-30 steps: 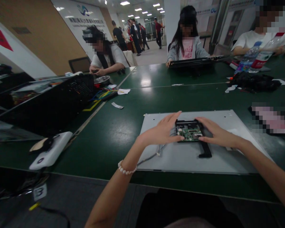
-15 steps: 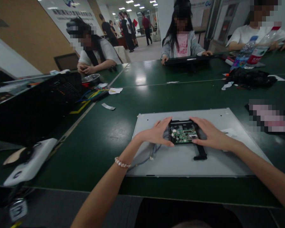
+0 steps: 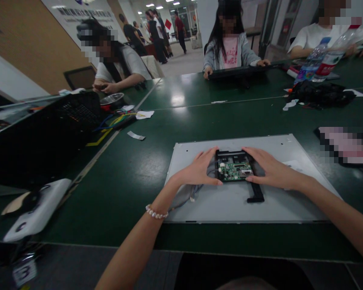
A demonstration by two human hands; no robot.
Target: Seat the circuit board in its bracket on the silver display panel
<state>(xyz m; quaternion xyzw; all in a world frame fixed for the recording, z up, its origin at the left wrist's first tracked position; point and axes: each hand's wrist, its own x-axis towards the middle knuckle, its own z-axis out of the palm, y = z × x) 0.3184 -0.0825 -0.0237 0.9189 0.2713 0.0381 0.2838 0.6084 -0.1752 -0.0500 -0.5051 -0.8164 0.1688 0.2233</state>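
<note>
A green circuit board (image 3: pixel 234 169) in a black frame lies on a grey metal panel (image 3: pixel 230 201) on the dark green table. My left hand (image 3: pixel 199 171) grips the board's left side, fingers along its top and bottom edges. My right hand (image 3: pixel 269 169) grips its right side the same way. A black strip (image 3: pixel 254 192) runs from under the board toward me. Thin grey wires (image 3: pixel 189 195) trail off the panel's left below my left hand.
A black perforated case (image 3: pixel 57 129) and a white device (image 3: pixel 38 209) lie at the left. Coloured wires (image 3: pixel 121 119), a metal bowl (image 3: pixel 112 98) and paper scraps sit beyond. Other people sit at the far side with a dark monitor (image 3: pixel 242 72), bottles (image 3: pixel 320 60) and a black bag (image 3: pixel 320 96).
Both hands stay on the board's two sides. The view has shifted slightly, so the panel and board sit a little lower-left in the picture; nothing was let go.
</note>
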